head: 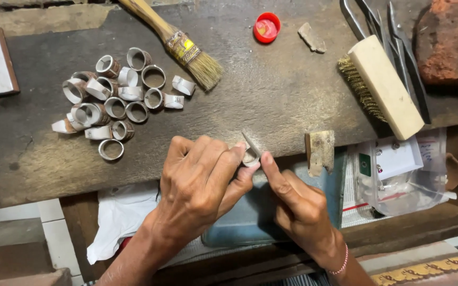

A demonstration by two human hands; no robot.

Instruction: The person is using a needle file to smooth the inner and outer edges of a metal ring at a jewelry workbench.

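My left hand [200, 182] pinches a small silver ring [249, 157] between thumb and fingers at the front edge of the dark workbench [271, 95]. My right hand [295, 204] holds a thin flat file [252, 144] against the ring, with its thumb pressed near the ring. A pile of several similar metal rings [113, 98] lies on the bench to the left, apart from both hands.
A paintbrush [178, 45] lies at the top centre, a red cap [266, 27] beside it, a wire brush [382, 87] and metal tongs [398, 47] at right. A small wooden peg [319, 151] juts from the bench edge. An open drawer [398, 175] holds plastic bags and papers.
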